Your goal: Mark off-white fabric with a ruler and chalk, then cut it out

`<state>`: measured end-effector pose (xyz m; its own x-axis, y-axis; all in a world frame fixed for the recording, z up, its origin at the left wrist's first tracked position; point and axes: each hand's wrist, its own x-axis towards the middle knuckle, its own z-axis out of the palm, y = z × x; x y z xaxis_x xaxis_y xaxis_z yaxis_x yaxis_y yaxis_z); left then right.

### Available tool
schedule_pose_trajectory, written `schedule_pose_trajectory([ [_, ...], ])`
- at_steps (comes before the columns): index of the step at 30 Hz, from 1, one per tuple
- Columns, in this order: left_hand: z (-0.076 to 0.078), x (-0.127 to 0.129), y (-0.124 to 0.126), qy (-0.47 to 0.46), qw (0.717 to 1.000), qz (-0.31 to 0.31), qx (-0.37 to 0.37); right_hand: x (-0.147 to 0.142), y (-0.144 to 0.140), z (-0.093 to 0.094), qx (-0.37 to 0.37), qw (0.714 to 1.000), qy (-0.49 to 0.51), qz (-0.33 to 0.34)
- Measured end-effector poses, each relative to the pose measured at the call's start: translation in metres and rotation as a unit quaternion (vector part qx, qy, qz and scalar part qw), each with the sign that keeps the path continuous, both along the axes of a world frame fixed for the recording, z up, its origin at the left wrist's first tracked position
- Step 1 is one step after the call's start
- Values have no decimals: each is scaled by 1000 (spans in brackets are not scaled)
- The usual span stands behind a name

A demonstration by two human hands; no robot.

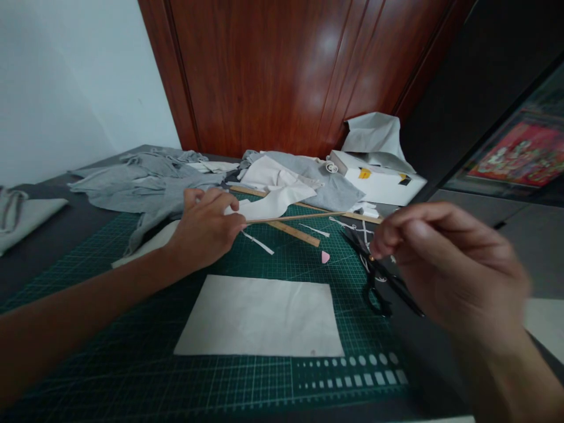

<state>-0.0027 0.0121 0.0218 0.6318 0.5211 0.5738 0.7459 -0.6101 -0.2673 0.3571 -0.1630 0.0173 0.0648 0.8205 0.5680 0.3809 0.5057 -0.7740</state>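
My left hand [210, 222] is closed on a thin wooden strip [299, 217], seen edge-on and pointing right. White cloth [273, 202] lies right behind those fingers; whether they grip it too I cannot tell. My right hand [449, 264] is raised at the right, slightly blurred, thumb against curled fingers; anything between them is hidden. Below and left of it, black scissors [374, 273] lie at the mat's edge, partly covered by the fingers. A cream rectangular piece of cloth [264, 317] lies flat on the green cutting mat [141, 358] in front of me.
A wooden ruler [295, 233], a pink chalk piece [325, 257] and white scraps [259, 242] lie on the mat. Grey cloth [150, 179] is heaped at the back left. A white box [374, 179] stands at the back right, before a reddish wooden panel [264, 70].
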Motion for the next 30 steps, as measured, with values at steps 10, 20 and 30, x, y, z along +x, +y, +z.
schedule_pose_trajectory([
  [10,53,-10,-34,-92,995,-25,17,-24,94,-34,-150,936,-318,-26],
  [20,-4,-45,-98,-15,987,-159,27,-21,100,-31,-199,934,-294,-28],
  [30,-45,-38,-110,0,982,-178,-70,-14,59,-36,-173,963,-199,-60],
])
